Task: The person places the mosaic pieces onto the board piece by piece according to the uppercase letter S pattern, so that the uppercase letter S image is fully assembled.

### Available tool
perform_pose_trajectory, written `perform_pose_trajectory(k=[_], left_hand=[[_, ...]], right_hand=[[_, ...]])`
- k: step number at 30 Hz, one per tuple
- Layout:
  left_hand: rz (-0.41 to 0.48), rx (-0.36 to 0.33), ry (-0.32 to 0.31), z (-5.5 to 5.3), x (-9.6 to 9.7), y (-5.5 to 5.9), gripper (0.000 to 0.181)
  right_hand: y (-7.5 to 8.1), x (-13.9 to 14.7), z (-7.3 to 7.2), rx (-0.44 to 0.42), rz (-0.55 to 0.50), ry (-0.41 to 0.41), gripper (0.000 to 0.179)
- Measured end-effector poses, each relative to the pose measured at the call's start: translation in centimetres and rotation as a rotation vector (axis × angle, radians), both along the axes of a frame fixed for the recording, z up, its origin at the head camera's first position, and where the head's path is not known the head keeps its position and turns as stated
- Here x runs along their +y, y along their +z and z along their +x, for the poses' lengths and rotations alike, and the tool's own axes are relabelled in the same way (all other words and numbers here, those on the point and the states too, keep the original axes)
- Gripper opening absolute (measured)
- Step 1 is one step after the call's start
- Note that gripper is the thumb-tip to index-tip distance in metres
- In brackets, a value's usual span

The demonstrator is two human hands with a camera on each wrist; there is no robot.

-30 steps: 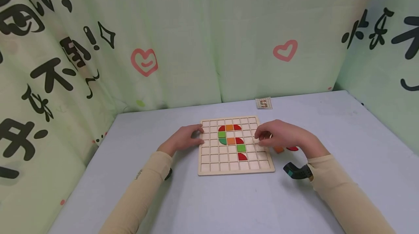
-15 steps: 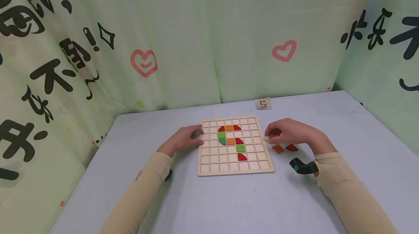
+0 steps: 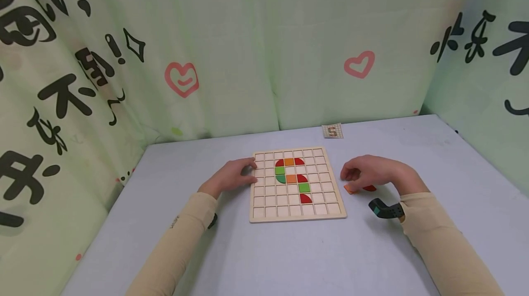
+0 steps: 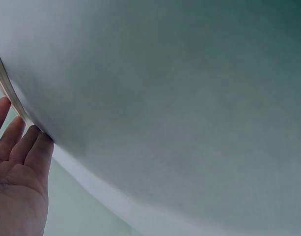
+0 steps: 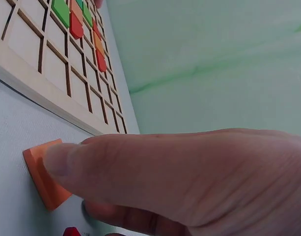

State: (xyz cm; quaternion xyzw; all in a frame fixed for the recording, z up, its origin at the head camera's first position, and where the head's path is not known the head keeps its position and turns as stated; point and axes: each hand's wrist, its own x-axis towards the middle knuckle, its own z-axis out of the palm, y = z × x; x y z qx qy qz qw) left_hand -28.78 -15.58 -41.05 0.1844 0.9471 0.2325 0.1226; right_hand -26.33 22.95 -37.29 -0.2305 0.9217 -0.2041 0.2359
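A wooden grid board (image 3: 264,199) lies on the table with orange, red and green tiles in some of its cells, forming a bent line. My left hand (image 3: 233,177) touches the board's left edge with thumb and fingertips. In the left wrist view the fingers (image 4: 37,152) are fairly straight against that edge. My right hand (image 3: 374,172) is low over the table, right of the board. It pinches an orange square tile (image 5: 54,191), the thumb lying over one corner; the fingertips behind are partly hidden. A red rounded tile (image 3: 369,188) shows just under the hand.
A small card with a 5-shaped pattern (image 3: 332,131) lies behind the board near the table's back edge. Pale green curtains (image 3: 264,48) with hearts and black lettering hang behind and at both sides. The white table (image 3: 264,259) extends toward me.
My right hand has moved right from the board's right side and come down onto the orange tile. The left hand stays at the left edge; the tiles on the board look the same.
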Motion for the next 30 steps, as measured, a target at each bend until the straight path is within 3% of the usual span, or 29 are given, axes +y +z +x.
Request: perform_pose_trajectory(k=[16,26,30], left_hand=[[0.009,-0.003,0.005,0.12,0.04,0.01,0.036],[0.006,0.000,0.004,0.05,-0.02,-0.04,0.037],[0.000,0.001,0.002,0.05,0.00,0.04,0.037]], right_hand=[[-0.37,-0.04,0.03,-0.062,-0.032,0.015,0.015],[-0.55,-0.07,-0.25,0.061,-0.023,0.022,0.009],[-0.60,-0.02,-0.33,0.070,-0.014,0.013,0.014]])
